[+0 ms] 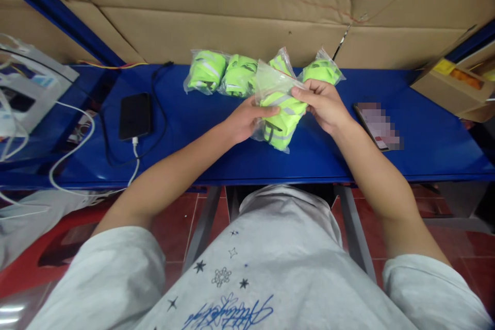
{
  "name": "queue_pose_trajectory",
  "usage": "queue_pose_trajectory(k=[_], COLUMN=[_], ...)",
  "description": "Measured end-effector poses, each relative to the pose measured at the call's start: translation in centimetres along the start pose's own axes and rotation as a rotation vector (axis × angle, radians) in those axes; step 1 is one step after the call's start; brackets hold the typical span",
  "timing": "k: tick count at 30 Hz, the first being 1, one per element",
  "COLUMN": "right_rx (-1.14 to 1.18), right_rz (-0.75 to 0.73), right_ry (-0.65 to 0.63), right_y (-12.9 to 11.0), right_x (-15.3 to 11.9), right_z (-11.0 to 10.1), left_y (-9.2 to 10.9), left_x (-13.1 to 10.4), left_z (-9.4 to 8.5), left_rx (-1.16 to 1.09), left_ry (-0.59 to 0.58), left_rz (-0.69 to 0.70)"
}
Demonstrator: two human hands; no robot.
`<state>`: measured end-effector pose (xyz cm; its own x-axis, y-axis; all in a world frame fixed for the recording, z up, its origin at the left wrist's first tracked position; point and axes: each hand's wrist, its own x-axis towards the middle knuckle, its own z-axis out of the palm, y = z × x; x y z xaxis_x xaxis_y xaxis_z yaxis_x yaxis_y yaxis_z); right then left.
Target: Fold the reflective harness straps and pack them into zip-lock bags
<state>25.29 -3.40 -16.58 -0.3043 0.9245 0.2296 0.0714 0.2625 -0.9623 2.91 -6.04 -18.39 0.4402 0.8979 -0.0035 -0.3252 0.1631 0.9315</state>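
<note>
Between my two hands is a clear zip bag (284, 118) packed with folded neon-yellow fabric that has grey reflective strips. My left hand (247, 117) grips its left side, thumb lying across the front. At the upper right, near the red-lined mouth of the bag, my right hand (323, 103) pinches the plastic between thumb and fingers. Behind it, along the back of the blue table, lie similar filled bags: one at the far left (207, 69), one beside it (240, 75), one partly hidden (282, 62) and one at the right (323, 68).
A black phone (135, 116) with a white cable lies left on the blue table (201, 149). Another phone (377, 126) is at right, near a cardboard box (452, 87). White equipment with cables (34, 87) stands far left. A cardboard wall (232, 26) closes the back.
</note>
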Motion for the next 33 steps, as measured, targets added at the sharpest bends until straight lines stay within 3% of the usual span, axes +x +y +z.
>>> queue_pose_trajectory(k=[4, 7, 10, 13, 21, 24, 27, 33], right_rx=[-0.144, -0.168, -0.088, 0.046, 0.071, 0.033, 0.005, -0.109], right_rz=[-0.157, -0.177, -0.140, -0.053, 0.035, 0.061, 0.017, -0.132], right_ry=[0.143, 0.130, 0.034, -0.094, -0.068, -0.137, -0.100, -0.043], right_y=[-0.2, -0.8, -1.2, -1.1, -0.6, -0.7, -0.7, -0.7], right_x=[-0.3, -0.9, -1.0, -0.7, -0.1, -0.3, -0.3, -0.3], right_z=[0.5, 0.9, 0.8, -0.1, -1.0, -1.0, -1.0, -0.9], left_y=[-0.1, 0.1, 0.4, 0.7, 1.7, 1.8, 1.5, 0.8], left_x=[0.0, -0.4, -0.6, -0.4, 0.2, 0.1, 0.1, 0.3], left_z=[-0.3, 0.0, 0.3, 0.1, -0.8, -0.4, -0.1, -0.1], left_rx=[0.065, 0.090, 0.103, 0.128, 0.026, 0.039, 0.114, 0.172], left_ry=[-0.055, 0.004, 0.076, 0.096, 0.073, 0.192, 0.314, 0.375], left_rz=[-0.099, -0.006, 0.082, 0.077, 0.078, 0.166, 0.236, 0.339])
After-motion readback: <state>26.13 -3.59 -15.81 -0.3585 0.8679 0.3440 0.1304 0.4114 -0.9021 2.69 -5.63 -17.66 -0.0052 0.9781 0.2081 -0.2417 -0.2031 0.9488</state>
